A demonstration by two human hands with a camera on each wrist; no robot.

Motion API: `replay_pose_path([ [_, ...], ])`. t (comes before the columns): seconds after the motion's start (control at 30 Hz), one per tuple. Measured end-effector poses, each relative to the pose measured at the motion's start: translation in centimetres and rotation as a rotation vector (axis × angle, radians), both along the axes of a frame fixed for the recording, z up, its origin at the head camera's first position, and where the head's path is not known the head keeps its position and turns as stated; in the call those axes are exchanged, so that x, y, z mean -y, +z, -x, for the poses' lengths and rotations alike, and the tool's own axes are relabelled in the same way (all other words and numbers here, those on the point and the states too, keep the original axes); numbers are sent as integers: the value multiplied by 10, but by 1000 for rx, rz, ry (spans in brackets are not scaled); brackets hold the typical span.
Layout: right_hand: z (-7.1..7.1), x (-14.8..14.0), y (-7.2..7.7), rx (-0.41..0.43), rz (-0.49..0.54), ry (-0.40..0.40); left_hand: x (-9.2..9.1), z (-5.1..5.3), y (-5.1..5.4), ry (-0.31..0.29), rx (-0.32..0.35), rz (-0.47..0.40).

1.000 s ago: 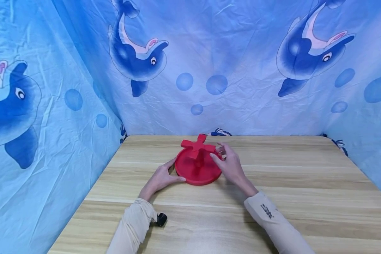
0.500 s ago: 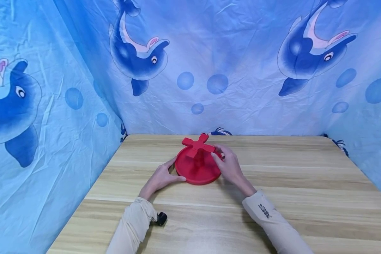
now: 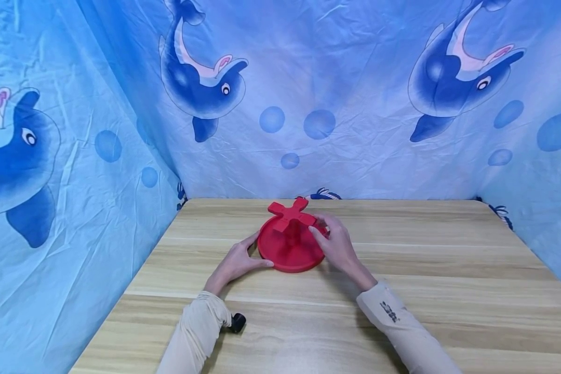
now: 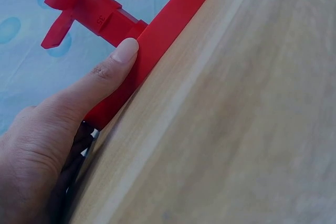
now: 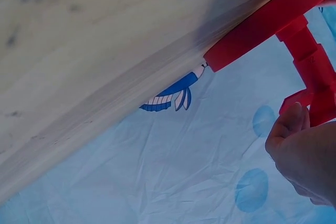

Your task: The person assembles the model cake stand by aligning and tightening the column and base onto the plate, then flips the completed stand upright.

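A red disc-shaped base lies on the table. From its middle rises a red stem, topped by a red cross-shaped handle. My left hand holds the base's rim at the left, with the thumb pressed on the near edge; its other fingers are mostly hidden. At the handle's right arm, my right hand pinches the tip between thumb and fingers. In the right wrist view, the thumb touches the handle, while the fingers behind it are partly hidden.
The light wooden table reaches back to a blue cloth backdrop printed with dolphins. Cloth also hangs along the left and right sides. A small black piece sits beside the left sleeve.
The cross-shaped handle has turned slightly clockwise, seen from above, over the first half second. My right hand has closed in on its right arm. The left hand keeps its place on the base.
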State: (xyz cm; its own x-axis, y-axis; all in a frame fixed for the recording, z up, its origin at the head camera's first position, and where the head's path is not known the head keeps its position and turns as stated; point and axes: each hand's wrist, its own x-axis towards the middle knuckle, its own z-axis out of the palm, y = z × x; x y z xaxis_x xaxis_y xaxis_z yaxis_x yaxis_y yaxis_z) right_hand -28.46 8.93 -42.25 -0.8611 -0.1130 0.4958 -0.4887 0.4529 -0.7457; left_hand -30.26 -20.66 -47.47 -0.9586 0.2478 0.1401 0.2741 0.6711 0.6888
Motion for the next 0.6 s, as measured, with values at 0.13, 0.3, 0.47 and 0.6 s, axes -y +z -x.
replay_pose_path([
  [0.13, -5, 0, 1, -23, -7, 24, 1, 0, 0, -5, -3, 3],
  [0.3, -7, 0, 2, -36, -4, -8, 0, 1, 0, -6, -5, -7],
  [0.47, -2, -2, 3, -7, 6, -51, 0, 1, 0, -3, -5, -12],
  [0.6, 2, -2, 3, 35, -10, -27, 0, 1, 1, -1, -1, -9],
])
